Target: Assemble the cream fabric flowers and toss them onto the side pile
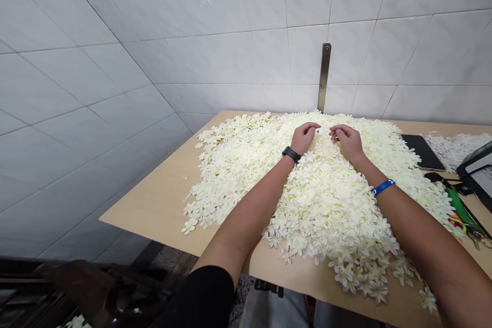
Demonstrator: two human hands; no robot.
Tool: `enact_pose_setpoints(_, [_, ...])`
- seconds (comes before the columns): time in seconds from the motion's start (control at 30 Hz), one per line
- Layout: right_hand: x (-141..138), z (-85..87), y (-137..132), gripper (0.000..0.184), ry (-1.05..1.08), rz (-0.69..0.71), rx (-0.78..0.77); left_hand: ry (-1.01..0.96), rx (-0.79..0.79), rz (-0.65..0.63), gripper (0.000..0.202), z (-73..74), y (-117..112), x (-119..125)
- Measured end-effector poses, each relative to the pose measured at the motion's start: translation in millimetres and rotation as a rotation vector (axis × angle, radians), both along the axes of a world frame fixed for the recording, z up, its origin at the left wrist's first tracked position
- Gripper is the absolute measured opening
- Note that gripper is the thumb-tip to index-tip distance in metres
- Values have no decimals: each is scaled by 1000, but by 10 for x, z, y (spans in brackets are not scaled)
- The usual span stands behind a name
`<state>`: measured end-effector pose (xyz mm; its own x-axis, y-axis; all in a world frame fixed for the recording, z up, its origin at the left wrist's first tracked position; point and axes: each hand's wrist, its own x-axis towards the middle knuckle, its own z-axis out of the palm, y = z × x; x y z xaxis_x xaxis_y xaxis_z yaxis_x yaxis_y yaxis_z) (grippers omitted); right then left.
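Flowers (326, 205): white to pale yellow, many, heaped loose over the table (154, 197); lying beneath both hands, to either side of them, and thickly between the forearms.
Left hand (305, 136): over the far part of the heap; fingers bent, tips turned towards the right hand; cannot tell whether they pinch a flower. Watch (291, 154), black, at wrist.
Right hand (347, 140): just beside the left, a gap between; fingers curled, contents likewise uncertain. Band (383, 187), blue, on forearm.
Tablet (422, 152): dark, flat, at the heap's right edge.

Black sleeve (207, 292), black wristwatch (291, 154), blue wristband (383, 187), grey trousers (274, 308)
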<state>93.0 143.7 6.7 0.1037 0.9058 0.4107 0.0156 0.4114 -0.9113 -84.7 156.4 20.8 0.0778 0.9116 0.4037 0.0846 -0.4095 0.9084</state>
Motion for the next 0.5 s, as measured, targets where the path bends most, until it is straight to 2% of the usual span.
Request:
enact_pose_setpoints(0.07, [35, 142, -18, 12, 16, -24, 20, -16, 25, 18, 24, 125, -19, -28])
enact_pose_setpoints(0.13, [84, 364, -60, 12, 23, -42, 53, -15, 71, 31, 24, 326, -51, -73])
enact_pose_setpoints(0.27, [145, 989, -265, 15, -94, -32, 282, 99, 234, -3, 20, 934, -239, -181])
enact_pose_setpoints(0.4, [107, 1659, -694, 13, -242, 13, 444, 219, 349, -92, 14, 1617, -680, -268])
enact_pose_setpoints(0.5, [88, 2009, -1160, 13, -314, 38, 473, 253, 470, -117, 10, 1963, -1161, -301])
